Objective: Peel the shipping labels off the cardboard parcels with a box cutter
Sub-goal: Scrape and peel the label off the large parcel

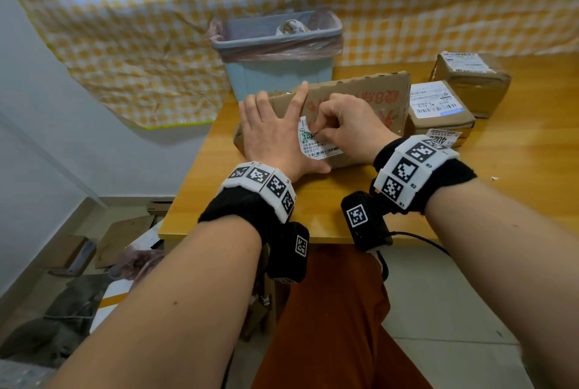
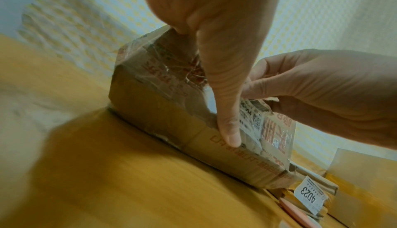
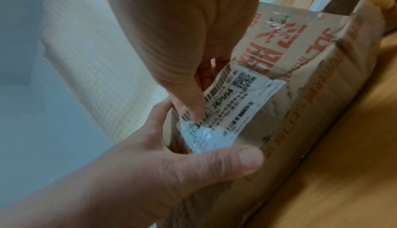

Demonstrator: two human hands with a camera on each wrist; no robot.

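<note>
At centre frame the left hand (image 1: pixel 275 134) is lying flat, fingers straight, pinning the parcel (image 1: pixel 354 113) to the table (image 1: pixel 517 200). The right hand (image 1: pixel 351 128) is pinching the label (image 1: pixel 316 145) at its top edge, fingers curled. No cutter is showing. Risk: the label may be tearing if pulled too fast. Count: three parcels, one bin (image 1: pixel 277 53).

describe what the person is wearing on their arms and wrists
Both forearms are bare, with no sleeves. Each wrist carries a black wristband topped by a ring of white blocks printed with black square markers. A black camera module with its own marker hangs under each wrist; a black cable trails from the right one.
</note>
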